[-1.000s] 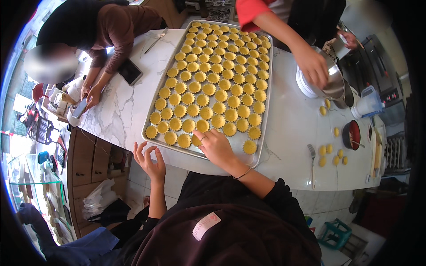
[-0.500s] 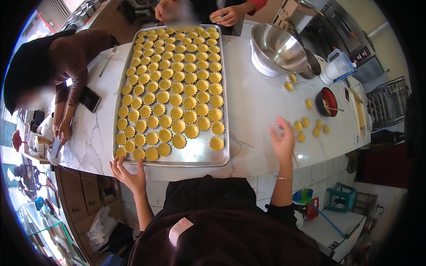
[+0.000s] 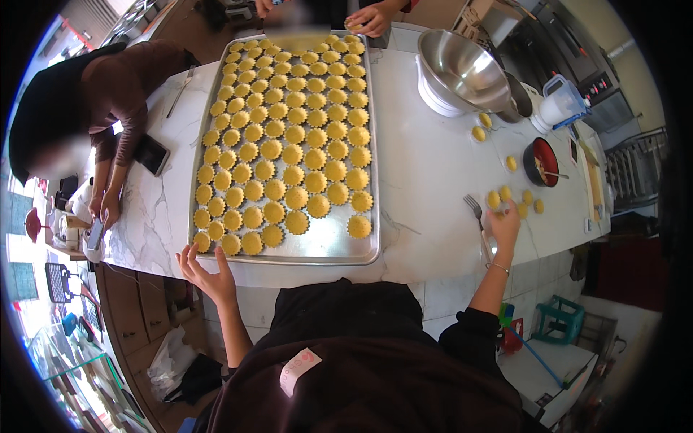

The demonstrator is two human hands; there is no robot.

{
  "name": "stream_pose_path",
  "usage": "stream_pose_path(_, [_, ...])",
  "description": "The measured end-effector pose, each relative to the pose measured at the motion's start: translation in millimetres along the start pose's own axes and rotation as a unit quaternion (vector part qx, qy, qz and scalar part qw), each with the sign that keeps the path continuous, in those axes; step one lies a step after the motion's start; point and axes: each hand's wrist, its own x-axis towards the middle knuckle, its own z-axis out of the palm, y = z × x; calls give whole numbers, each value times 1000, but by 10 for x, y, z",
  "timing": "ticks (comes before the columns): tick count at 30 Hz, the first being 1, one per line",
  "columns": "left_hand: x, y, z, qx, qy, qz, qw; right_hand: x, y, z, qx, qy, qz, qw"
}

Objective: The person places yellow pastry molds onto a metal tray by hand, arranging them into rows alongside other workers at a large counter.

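A large metal baking tray (image 3: 328, 245) holds rows of small yellow tarts with fluted edges (image 3: 296, 198); bare metal shows at its near right part. My left hand (image 3: 208, 276) is at the tray's near left corner, fingers spread and empty, fingertips by the rim. Over on the right, my right hand (image 3: 504, 229) reaches down to a group of loose yellow tarts (image 3: 528, 196). Its fingers close over one of them, which they mostly cover. Beside that hand a fork (image 3: 474, 209) lies on the marble table.
At the far right stand a steel bowl (image 3: 462, 68) on a white base, a clear jug (image 3: 563, 101) and a dark bowl with a red inside (image 3: 540, 162) with a spoon. A co-worker's hand (image 3: 372, 18) is beyond the tray; another person leans at the left, near a dark phone (image 3: 151, 155).
My right hand has moved right and down onto the loose tarts, uncovering the fork. My left hand stays by the tray corner. The whole view has shifted slightly.
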Motion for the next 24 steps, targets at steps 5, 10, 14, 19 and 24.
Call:
stream_pose_path(5, [-112, -18, -9, -15, -17, -10, 1000, -9, -32, -6, -17, 16, 22, 999])
stream_pose_path(10, [-143, -11, -24, -34, -19, -4, 999, -3, -66, -51, 44, 72, 38, 996])
stream_pose_path(14, [-97, 71, -16, -41, -16, -4, 999, -157, -712, -281, 163, 121, 9, 979])
stream_pose_path(19, [-89, 211, -21, -83, -22, 19, 996, -863, -1992, -254, 312, -112, -193, 923])
stream_pose_path(24, [-139, 480, -21, -116, -44, 52, 991, -1482, -2380, -37, 278, -239, -317, 875])
